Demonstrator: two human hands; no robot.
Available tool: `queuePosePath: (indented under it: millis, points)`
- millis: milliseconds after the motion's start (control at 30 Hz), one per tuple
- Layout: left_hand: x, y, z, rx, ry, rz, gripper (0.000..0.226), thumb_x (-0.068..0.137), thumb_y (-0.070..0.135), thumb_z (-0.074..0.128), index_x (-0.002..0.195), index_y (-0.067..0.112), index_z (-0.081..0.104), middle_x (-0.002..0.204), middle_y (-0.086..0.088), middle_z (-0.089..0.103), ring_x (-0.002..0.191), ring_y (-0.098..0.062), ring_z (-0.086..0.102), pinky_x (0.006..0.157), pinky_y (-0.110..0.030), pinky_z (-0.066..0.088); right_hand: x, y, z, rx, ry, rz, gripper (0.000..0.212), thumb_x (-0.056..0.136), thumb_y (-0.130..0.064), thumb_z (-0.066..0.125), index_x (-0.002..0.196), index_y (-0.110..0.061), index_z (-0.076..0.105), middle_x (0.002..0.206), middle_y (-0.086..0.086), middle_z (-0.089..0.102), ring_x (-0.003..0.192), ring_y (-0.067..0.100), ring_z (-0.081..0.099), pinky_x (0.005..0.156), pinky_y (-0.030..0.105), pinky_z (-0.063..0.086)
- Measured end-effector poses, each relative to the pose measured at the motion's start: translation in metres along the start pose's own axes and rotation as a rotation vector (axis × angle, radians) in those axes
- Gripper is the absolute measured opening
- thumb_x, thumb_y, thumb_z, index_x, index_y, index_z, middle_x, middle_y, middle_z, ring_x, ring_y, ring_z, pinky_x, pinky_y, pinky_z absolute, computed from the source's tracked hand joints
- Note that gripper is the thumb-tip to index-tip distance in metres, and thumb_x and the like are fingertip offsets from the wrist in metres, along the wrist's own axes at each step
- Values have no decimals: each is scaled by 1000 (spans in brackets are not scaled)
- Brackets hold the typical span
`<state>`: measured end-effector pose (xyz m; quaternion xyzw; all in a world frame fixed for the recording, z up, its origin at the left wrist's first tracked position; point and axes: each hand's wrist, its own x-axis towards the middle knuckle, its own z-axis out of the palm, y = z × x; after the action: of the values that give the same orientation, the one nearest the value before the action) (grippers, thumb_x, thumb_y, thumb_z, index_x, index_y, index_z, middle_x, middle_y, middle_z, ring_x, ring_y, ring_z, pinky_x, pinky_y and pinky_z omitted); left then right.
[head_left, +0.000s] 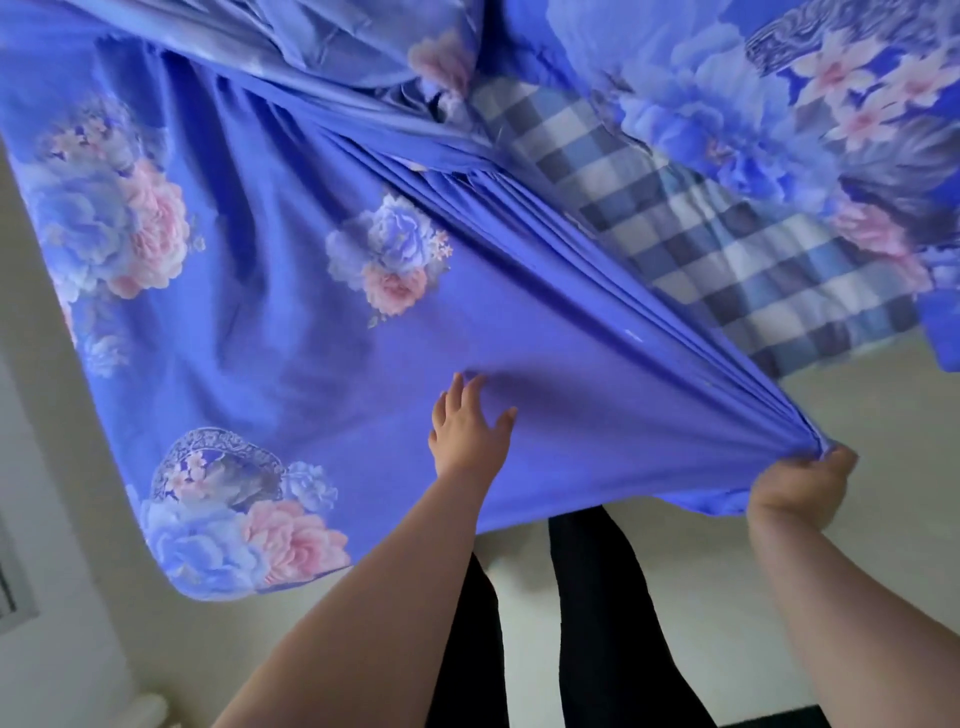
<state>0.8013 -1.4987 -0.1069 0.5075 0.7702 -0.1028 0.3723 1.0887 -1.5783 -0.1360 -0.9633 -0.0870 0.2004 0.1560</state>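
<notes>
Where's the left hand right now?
Head view, centre: left hand rests flat on the blue floral sheet, left of the right hand gripping its bunched edge.

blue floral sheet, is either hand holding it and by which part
The right hand grips the blue floral sheet by a bunched-up bit of its near edge. The left hand only lies on it with spread fingers, holding nothing.

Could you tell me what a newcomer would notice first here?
The blue floral sheet fills most of the view, drawn into folds toward the lower right, where the right hand grips its bunched edge. The left hand lies spread on it at centre; a checked cloth shows at upper right.
</notes>
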Motion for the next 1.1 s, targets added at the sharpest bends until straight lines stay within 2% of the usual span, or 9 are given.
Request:
queuePosePath:
  millis: [100,267,367,533,600,700,800,900,1100]
  points:
    - [-1,-8,-4,23,44,-30,60,91,46,54,144,35,29,159,9,9,145,-20,9,110,-45,23,0,17,-3,-64,6,130,34,99,-17,34,126,1,43,122,34,53,110,50,52,88,51,40]
    - [7,-15,-1,61,-93,-1,68,88,49,57,146,37,23,157,14,9,141,-21,18,107,-46,28,10,26,8,-294,-308,116,33,97,-7,40,122,15,45,122,39,50,114,51,50,95,51,39]
    - [9,-14,13,78,-196,30,74,87,48,60,148,35,20,158,11,6,143,-24,15,111,-46,28,13,5,18,-329,-325,105,37,92,-11,51,126,4,46,130,32,47,119,47,48,99,48,38]
    - [7,-4,34,72,-203,57,79,85,49,60,149,33,17,159,8,5,144,-24,12,112,-43,27,-10,-59,45,-203,-185,-669,51,80,-24,68,124,-5,51,127,21,51,114,40,48,89,47,41]
    - [6,0,38,65,-210,73,79,85,50,60,149,32,17,159,7,8,144,-24,13,112,-44,27,-18,-84,62,-227,-271,-791,52,84,-29,66,128,-6,49,127,19,52,115,38,47,92,46,39]
    - [1,0,36,65,-144,73,75,87,49,58,149,34,19,159,7,9,146,-21,10,112,-44,27,-13,-109,69,-335,-335,-745,33,93,-25,53,120,-5,52,121,21,56,113,40,50,89,47,40]
    - [-8,-2,26,165,11,5,66,92,45,52,148,36,19,160,8,-2,147,-19,1,114,-45,21,12,-109,51,-276,-191,-692,26,91,-13,51,114,-2,55,112,26,59,107,43,53,85,48,40]
    - [-8,-13,22,175,-71,-18,63,93,43,51,147,35,21,159,9,1,146,-20,7,112,-44,23,34,-102,44,-333,-268,-585,22,92,-15,48,110,-4,54,111,26,60,106,44,54,85,48,42]
    - [-18,-27,20,28,-231,-7,59,91,37,55,144,26,33,153,-1,27,138,-26,30,111,-36,27,9,-114,34,-358,-525,-405,57,88,-35,61,134,-5,43,136,20,47,125,36,45,102,42,37]
